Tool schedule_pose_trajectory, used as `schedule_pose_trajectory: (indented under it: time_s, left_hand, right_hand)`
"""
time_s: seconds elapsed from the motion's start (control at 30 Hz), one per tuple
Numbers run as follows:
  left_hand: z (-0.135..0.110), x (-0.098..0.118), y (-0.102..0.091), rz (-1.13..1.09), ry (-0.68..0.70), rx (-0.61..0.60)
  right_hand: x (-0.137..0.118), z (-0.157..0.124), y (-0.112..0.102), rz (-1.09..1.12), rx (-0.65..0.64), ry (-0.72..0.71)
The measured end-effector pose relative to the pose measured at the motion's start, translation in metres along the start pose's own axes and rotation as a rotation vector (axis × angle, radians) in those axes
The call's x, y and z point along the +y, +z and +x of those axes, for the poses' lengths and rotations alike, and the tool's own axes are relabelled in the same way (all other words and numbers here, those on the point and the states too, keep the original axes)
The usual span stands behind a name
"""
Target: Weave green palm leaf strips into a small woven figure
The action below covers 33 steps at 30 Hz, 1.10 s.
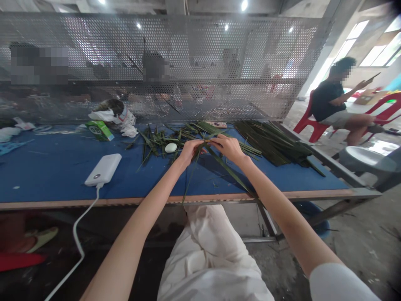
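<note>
Both hands up over the tabletop (46, 167), near its middle, fingertips almost meeting. Leaf strips (230, 169) sit right between them, at the fingertips. Left hand (190, 151): fingers curled in, pinched on the strips from the left side. Right hand (229, 147): same from the right, fingers bent over, back of hand up, pinched on the strips. Exact finger placement too small to read.

One long green strip runs from the fingertips down and right, passing under the right forearm toward the front edge. A thinner one drops down on the left hand's side, its end at the front edge.

Nearby: white egg-shaped object (171, 148) just left of the left hand, lying by loose leaf pieces (152, 144) that spread behind it and the hands. Pile of long leaves (272, 144) right of and beyond the right hand, apart from it. White power bank (104, 169) with cable (75, 230) well left of the left hand; green box (99, 130) behind it. Perforated panel (200, 62) stands along the back.
</note>
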<state>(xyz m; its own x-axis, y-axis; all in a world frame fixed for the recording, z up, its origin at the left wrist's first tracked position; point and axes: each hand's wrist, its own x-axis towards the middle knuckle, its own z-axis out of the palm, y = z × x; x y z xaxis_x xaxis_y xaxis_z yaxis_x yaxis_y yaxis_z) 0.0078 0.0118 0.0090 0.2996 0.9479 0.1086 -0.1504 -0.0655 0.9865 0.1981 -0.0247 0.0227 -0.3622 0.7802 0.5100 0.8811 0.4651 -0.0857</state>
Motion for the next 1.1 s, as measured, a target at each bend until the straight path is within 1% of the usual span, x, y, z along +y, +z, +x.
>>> schedule_pose_trajectory:
  time_s: [0.13,0.3,0.5,0.67,0.83,0.97,1.1]
  left_hand:
    - [0.000,0.003,-0.003,-0.092,-0.033,-0.068]
    - [0.001,0.003,-0.002,-0.015,-0.079,-0.038]
    - [0.002,-0.001,0.001,0.012,-0.009,0.034]
    - [0.002,-0.002,0.001,-0.020,0.023,-0.012]
    - [0.003,-0.003,-0.001,0.000,0.037,-0.033]
    - [0.006,-0.005,-0.003,-0.004,0.023,-0.034]
    - [0.007,-0.007,-0.003,0.005,0.014,-0.018]
  right_hand:
    - [0.001,0.000,0.000,0.004,0.014,0.000]
    - [-0.001,0.000,-0.001,-0.004,0.001,-0.007]
    - [-0.003,0.000,-0.002,-0.017,-0.007,-0.022]
    - [0.000,0.000,0.002,-0.044,0.034,-0.035]
    - [-0.003,0.000,0.002,-0.087,0.067,-0.031]
    - [-0.006,-0.001,0.000,-0.137,0.058,-0.012]
    - [-0.003,-0.001,-0.001,-0.156,0.064,-0.034]
